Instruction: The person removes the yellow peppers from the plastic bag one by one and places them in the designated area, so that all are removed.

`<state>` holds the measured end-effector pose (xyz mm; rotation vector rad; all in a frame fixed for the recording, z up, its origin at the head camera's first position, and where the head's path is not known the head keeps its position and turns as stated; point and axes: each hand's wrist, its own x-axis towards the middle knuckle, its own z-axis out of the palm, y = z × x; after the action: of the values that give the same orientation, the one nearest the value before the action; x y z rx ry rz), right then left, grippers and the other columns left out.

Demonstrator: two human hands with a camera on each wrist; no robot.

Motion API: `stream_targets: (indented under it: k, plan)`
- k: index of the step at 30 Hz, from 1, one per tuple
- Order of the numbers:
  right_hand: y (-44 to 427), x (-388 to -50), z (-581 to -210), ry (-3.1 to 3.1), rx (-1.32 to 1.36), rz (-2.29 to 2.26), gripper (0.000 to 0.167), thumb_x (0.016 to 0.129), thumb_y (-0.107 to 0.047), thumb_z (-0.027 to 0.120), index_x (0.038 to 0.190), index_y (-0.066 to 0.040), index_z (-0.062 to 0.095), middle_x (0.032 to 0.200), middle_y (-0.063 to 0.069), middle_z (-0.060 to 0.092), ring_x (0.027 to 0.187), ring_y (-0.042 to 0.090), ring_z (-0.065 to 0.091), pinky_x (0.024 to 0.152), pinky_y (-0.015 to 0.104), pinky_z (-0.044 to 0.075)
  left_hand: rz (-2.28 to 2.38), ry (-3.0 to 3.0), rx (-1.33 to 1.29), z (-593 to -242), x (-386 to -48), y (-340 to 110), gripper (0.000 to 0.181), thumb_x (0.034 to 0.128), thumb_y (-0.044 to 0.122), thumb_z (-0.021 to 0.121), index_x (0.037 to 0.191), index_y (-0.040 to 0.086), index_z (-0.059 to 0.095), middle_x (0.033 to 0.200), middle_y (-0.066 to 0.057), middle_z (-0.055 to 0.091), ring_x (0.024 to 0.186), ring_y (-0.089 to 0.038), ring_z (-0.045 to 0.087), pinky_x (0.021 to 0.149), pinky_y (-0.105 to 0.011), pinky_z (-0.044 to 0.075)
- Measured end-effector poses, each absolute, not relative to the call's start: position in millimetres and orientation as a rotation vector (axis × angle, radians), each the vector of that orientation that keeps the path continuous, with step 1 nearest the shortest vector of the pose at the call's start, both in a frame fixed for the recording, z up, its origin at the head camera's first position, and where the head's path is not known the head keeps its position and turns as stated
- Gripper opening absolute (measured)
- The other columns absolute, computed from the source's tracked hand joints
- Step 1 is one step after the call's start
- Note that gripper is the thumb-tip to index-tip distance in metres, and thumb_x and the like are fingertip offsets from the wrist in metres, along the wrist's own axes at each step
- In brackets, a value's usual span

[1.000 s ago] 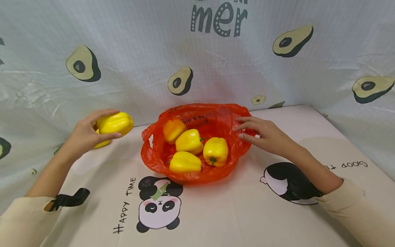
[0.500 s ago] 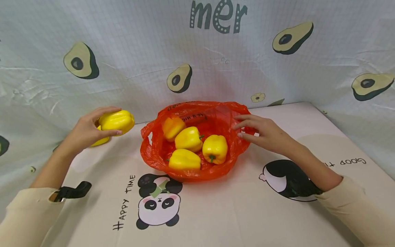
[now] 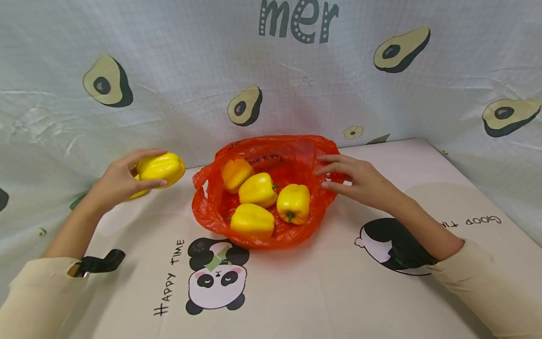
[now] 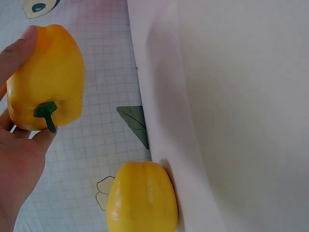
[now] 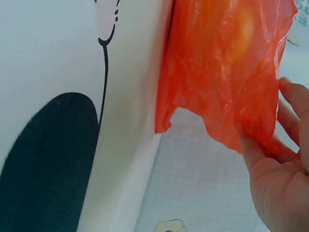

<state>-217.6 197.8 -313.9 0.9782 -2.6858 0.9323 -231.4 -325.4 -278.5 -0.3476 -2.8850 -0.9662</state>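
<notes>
- Pale printed cloth covers the bench [image 3: 305,301], with a black-and-white panda drawing [image 3: 217,287] nearest, at the lower centre-left of the frame.
- Just beyond it, at centre frame, a thin red plastic bag [image 3: 292,240] stands with its mouth spread; four glossy yellow bell peppers [image 3: 257,189] lie inside.
- At centre right, the right hand [image 3: 360,183] pinches the bag's right edge between thumb and fingers.
- At centre left, the left hand [image 3: 116,181] grasps a fifth, yellow bell pepper with a green stem [image 3: 163,169], raised above the bench and well apart from the bag.
- The step in hand looks like moving this pepper while the bag is steadied; whether inward or outward I cannot tell. The next move seems to call for a secure left grip and a steady bag edge.
- Behind the left hand, another smooth yellow pepper [image 4: 142,198] rests by the backdrop.
- Farthest, a whitish avocado-printed backdrop [image 3: 182,61] fills the upper frame.
</notes>
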Motion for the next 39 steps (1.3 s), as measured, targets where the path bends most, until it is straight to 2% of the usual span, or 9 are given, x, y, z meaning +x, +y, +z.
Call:
stream_targets:
  k: [4, 7, 12, 15, 19, 23, 27, 30, 39]
  plan:
    - [197.7, -219.4, -316.7, -2.657, 0.975, 1.019, 0.031, 0.093, -0.017, 0.075, 0.124, -0.017, 0.073, 0.149, 0.004, 0.054, 0.140, 0.030, 0.045, 0.094, 0.045, 0.057, -0.970, -2.894, -0.348, -278.0, -232.1, -324.6, 0.074, 0.0861, 0.028, 0.083, 0.150, 0.018, 0.049, 0.152, -0.013, 0.043, 0.122, -0.032, 0.046, 0.083, -0.004, 0.035]
    - [198.9, -220.7, -318.4, -2.619, 0.967, 1.067, 0.030, 0.093, -0.017, 0.075, 0.123, -0.018, 0.074, 0.147, 0.002, 0.056, 0.139, 0.028, 0.046, 0.093, 0.037, 0.057, -0.961, -2.901, -0.349, -277.7, -233.4, -322.7, 0.073, 0.0864, 0.028, 0.083, 0.150, 0.016, 0.049, 0.152, -0.015, 0.043, 0.122, -0.036, 0.046, 0.083, -0.007, 0.036]
    - [202.5, -222.4, -320.9, -2.573, 0.953, 1.100, 0.030, 0.093, -0.016, 0.075, 0.123, -0.017, 0.075, 0.146, 0.003, 0.057, 0.138, 0.028, 0.046, 0.085, 0.016, 0.052, -0.954, -2.918, -0.369, -279.7, -236.0, -318.8, 0.073, 0.0870, 0.028, 0.082, 0.150, 0.013, 0.048, 0.150, -0.018, 0.044, 0.122, -0.039, 0.045, 0.092, -0.026, 0.041]
    - [203.4, -222.4, -321.0, -2.577, 0.944, 1.117, 0.030, 0.093, -0.016, 0.075, 0.123, -0.018, 0.074, 0.147, 0.003, 0.056, 0.140, 0.029, 0.043, 0.087, 0.013, 0.051, -0.957, -2.918, -0.391, -281.2, -237.8, -317.9, 0.073, 0.0871, 0.026, 0.082, 0.150, 0.012, 0.048, 0.150, -0.019, 0.045, 0.123, -0.039, 0.045, 0.096, -0.039, 0.042]
    - [203.5, -221.7, -320.0, -2.596, 0.931, 1.139, 0.031, 0.093, -0.018, 0.076, 0.124, -0.019, 0.074, 0.148, 0.002, 0.054, 0.141, 0.028, 0.042, 0.085, 0.017, 0.053, -0.927, -2.923, -0.400, -282.2, -241.6, -318.7, 0.074, 0.0870, 0.026, 0.082, 0.150, 0.010, 0.047, 0.147, -0.020, 0.047, 0.121, -0.039, 0.046, 0.096, -0.044, 0.042]
    - [203.2, -222.3, -320.2, -2.602, 0.932, 1.139, 0.030, 0.093, -0.016, 0.075, 0.123, -0.018, 0.074, 0.148, 0.003, 0.055, 0.141, 0.029, 0.042, 0.090, 0.033, 0.058, -0.901, -2.945, -0.390, -281.5, -246.2, -322.5, 0.077, 0.0870, 0.029, 0.082, 0.151, 0.011, 0.045, 0.146, -0.020, 0.047, 0.117, -0.037, 0.047, 0.093, -0.041, 0.041]
    - [203.1, -223.5, -321.2, -2.603, 0.935, 1.121, 0.031, 0.092, -0.014, 0.076, 0.123, -0.018, 0.075, 0.147, 0.004, 0.055, 0.142, 0.030, 0.041, 0.094, 0.045, 0.056, -0.892, -2.965, -0.402, -280.2, -253.1, -327.3, 0.076, 0.0864, 0.030, 0.083, 0.151, 0.012, 0.047, 0.146, -0.019, 0.048, 0.116, -0.036, 0.047, 0.094, -0.045, 0.039]
    - [203.0, -223.1, -321.2, -2.604, 0.932, 1.102, 0.031, 0.092, -0.014, 0.076, 0.122, -0.018, 0.075, 0.147, 0.003, 0.056, 0.142, 0.029, 0.042, 0.094, 0.045, 0.057, -0.888, -2.987, -0.418, -279.7, -259.2, -331.0, 0.075, 0.0861, 0.030, 0.083, 0.150, 0.013, 0.048, 0.146, -0.018, 0.049, 0.117, -0.036, 0.046, 0.097, -0.050, 0.038]
    - [202.6, -222.8, -320.2, -2.598, 0.948, 1.098, 0.031, 0.091, -0.013, 0.077, 0.122, -0.017, 0.075, 0.147, 0.003, 0.056, 0.141, 0.029, 0.043, 0.094, 0.044, 0.056, -0.852, -3.100, -0.396, -282.7, -273.3, -339.7, 0.073, 0.0864, 0.037, 0.081, 0.149, 0.018, 0.048, 0.144, -0.017, 0.048, 0.117, -0.037, 0.046, 0.098, -0.054, 0.039]
